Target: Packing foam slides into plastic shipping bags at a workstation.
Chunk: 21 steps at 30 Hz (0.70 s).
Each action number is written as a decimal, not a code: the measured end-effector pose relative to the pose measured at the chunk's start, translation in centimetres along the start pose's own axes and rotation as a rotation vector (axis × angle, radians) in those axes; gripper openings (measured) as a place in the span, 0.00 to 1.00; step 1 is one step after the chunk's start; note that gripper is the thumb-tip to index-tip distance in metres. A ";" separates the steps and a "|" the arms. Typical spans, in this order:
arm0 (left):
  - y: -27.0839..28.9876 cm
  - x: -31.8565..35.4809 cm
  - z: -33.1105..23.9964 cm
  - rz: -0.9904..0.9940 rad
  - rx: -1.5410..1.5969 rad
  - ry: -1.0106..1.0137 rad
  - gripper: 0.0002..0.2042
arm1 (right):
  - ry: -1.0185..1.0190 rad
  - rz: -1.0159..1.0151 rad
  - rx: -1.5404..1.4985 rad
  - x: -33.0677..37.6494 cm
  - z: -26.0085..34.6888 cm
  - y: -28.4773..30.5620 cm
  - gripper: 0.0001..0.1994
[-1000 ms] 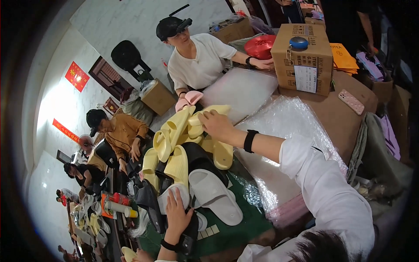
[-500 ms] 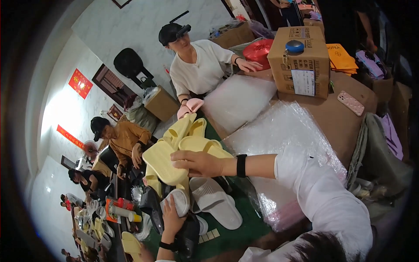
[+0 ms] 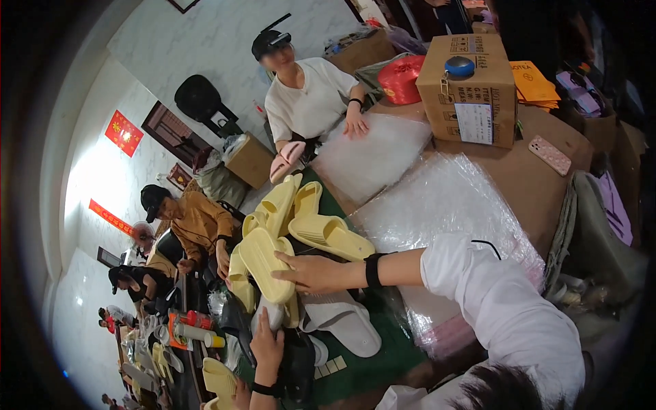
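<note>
A pile of yellow slippers lies on a green mat in front of me. My right hand, with a black band at the wrist, reaches in from the right and grips one yellow slipper at the near left of the pile. My left hand comes up from the lower edge, also with a black wristband, and closes over a black slipper. Pale white slippers lie just right of it, under my right forearm.
Clear plastic bags cover the brown table on the right, with a cardboard box, a pink phone and a red spool behind. A person in a white shirt sits opposite holding a pink slipper. More people sit at left.
My right hand has pulled back from the far side of the yellow pile toward me and to the left, ending on a near yellow slipper. My left hand stays on the black slipper.
</note>
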<state>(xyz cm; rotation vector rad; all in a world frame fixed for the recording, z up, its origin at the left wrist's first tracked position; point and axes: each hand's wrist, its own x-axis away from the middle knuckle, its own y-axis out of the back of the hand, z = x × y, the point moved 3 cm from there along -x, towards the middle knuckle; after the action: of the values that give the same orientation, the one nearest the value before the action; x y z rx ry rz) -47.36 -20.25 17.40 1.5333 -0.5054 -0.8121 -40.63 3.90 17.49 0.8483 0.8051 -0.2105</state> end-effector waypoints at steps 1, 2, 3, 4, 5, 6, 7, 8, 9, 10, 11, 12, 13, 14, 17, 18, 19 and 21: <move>0.5 0.3 -0.1 -0.031 0.052 0.041 0.35 | -0.008 0.002 -0.002 0.0 0.1 -0.1 0.24; 1.3 0.4 -0.6 -0.006 0.089 0.110 0.35 | -0.047 -0.113 -0.095 -0.1 -0.1 0.1 0.23; 1.8 0.6 -0.7 -0.070 0.120 0.085 0.35 | -0.086 -0.227 -0.187 -0.1 -0.4 0.4 0.23; 2.1 1.0 -0.7 -0.133 0.151 0.062 0.34 | -0.128 -0.340 -0.279 0.1 -0.7 0.6 0.23; 2.6 1.2 -0.8 -0.168 0.171 0.089 0.33 | -0.164 -0.378 -0.340 0.0 -0.9 1.1 0.24; 3.0 1.5 -0.6 -0.156 0.186 0.147 0.33 | -0.166 -0.368 -0.341 -0.1 -1.3 1.2 0.24; 3.5 1.8 -0.9 -0.237 0.208 0.120 0.32 | -0.197 -0.460 -0.409 0.0 -1.8 1.6 0.24; 4.1 2.5 -0.9 -0.313 0.230 0.101 0.31 | -0.235 -0.547 -0.482 0.0 -1.9 1.7 0.24; 3.9 2.6 0.3 -0.404 0.303 0.036 0.28 | -0.245 -0.578 -0.697 -0.5 -2.5 1.8 0.21; 4.1 3.0 1.7 -0.461 0.277 0.018 0.26 | -0.265 -0.591 -0.930 -1.0 -2.5 1.6 0.18; 5.0 3.1 1.9 -0.465 0.334 0.163 0.23 | -0.401 -0.571 -0.866 -1.4 -2.2 2.2 0.17; 5.5 3.4 1.7 -0.468 0.503 0.275 0.20 | -0.531 -0.541 -0.795 -1.7 -1.8 2.9 0.16; 6.4 3.0 1.5 -0.568 0.524 0.253 0.18 | -0.527 -0.611 -0.663 -1.8 -1.9 3.5 0.18; 7.2 2.5 1.3 -0.598 0.712 0.294 0.17 | -0.512 -0.680 -0.534 -1.9 -2.0 3.9 0.19; 9.4 0.2 0.4 -0.665 0.949 0.227 0.19 | -0.332 -0.665 -0.626 -1.8 -3.7 3.4 0.16; 9.4 -0.9 0.5 -0.652 0.993 0.285 0.19 | -0.310 -0.665 -0.637 -1.5 -4.3 3.2 0.16; 10.1 -1.6 0.7 -0.682 0.886 0.223 0.21 | -0.302 -0.664 -0.573 -1.6 -3.3 2.7 0.16; 11.2 -3.0 0.3 -0.751 1.068 0.357 0.23 | -0.279 -0.601 -0.507 -1.4 -2.7 1.7 0.16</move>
<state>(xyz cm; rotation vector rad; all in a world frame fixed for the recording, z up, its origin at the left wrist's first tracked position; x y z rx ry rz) -47.96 -19.79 28.99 2.8946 -0.0359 -0.8191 -42.29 6.84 18.44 0.0771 0.7834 -0.6116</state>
